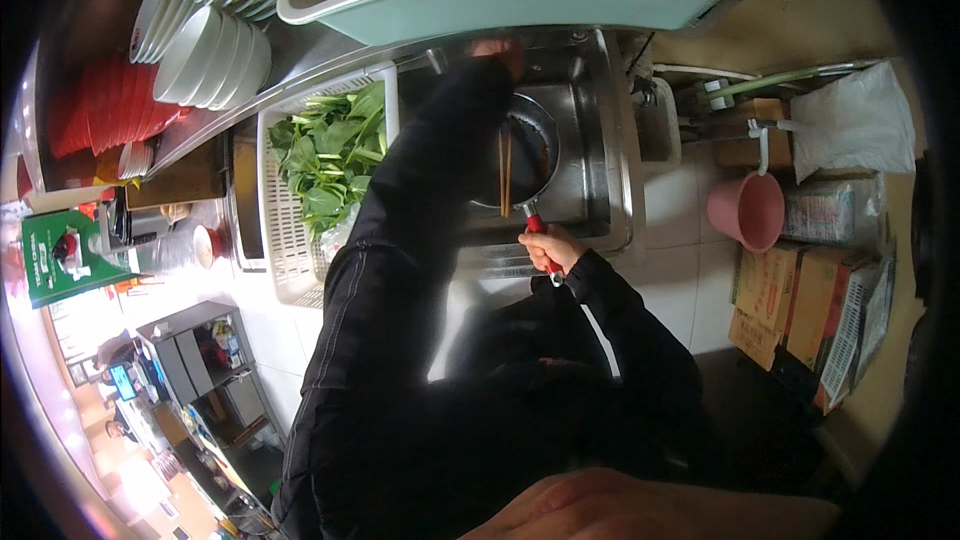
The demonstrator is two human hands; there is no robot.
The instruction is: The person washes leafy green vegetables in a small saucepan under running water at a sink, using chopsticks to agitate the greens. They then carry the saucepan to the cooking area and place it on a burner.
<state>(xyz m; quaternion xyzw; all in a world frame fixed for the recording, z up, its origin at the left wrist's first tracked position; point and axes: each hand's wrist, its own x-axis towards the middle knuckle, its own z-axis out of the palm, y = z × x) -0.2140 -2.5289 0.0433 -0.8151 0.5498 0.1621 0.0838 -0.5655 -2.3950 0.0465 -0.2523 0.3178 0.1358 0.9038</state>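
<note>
My right hand (553, 247) is closed around the red handle of a frying pan (541, 127) that sits over the stainless steel sink (592, 187). Dark residue lies in the pan, and a pair of wooden chopsticks (505, 172) rests across it. My left arm, in a black sleeve, reaches over the left part of the sink and hides some of the pan. At the sink's back edge, under the shelf, my left hand (499, 52) is blurred and dim near a metal fitting (436, 60); its fingers cannot be made out.
A white plastic basket (289, 255) of leafy greens (330, 157) stands left of the sink. Above are a pale green tub (517, 4), stacked white bowls (214, 60) and red dishes (105, 105). A pink bucket (746, 210) and cardboard boxes (765, 300) stand at right.
</note>
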